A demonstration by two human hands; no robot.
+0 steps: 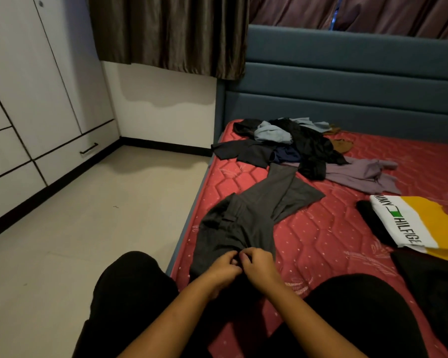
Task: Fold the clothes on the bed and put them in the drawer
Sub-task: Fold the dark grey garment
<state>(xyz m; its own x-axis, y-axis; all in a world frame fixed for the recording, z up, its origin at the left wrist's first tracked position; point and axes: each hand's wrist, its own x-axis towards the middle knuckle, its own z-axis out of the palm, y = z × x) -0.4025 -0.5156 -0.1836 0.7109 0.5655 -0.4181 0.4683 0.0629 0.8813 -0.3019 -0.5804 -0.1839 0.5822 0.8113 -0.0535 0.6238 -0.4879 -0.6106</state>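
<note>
Both hands pinch the waist of grey trousers at the bed's near edge.

The left hand (224,264) and right hand (259,266) grip the trousers (246,223), which stretch across the red mattress (321,241) toward an unfolded clothes pile (295,146). A folded white-and-yellow shirt (409,223) lies right; the drawer (73,158) sits across the floor.

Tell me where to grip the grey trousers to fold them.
Grip the grey trousers at the waistband, from the near end, where the left hand and right hand already pinch it; the legs trail away toward the clothes pile, so the waist is closest.
</note>
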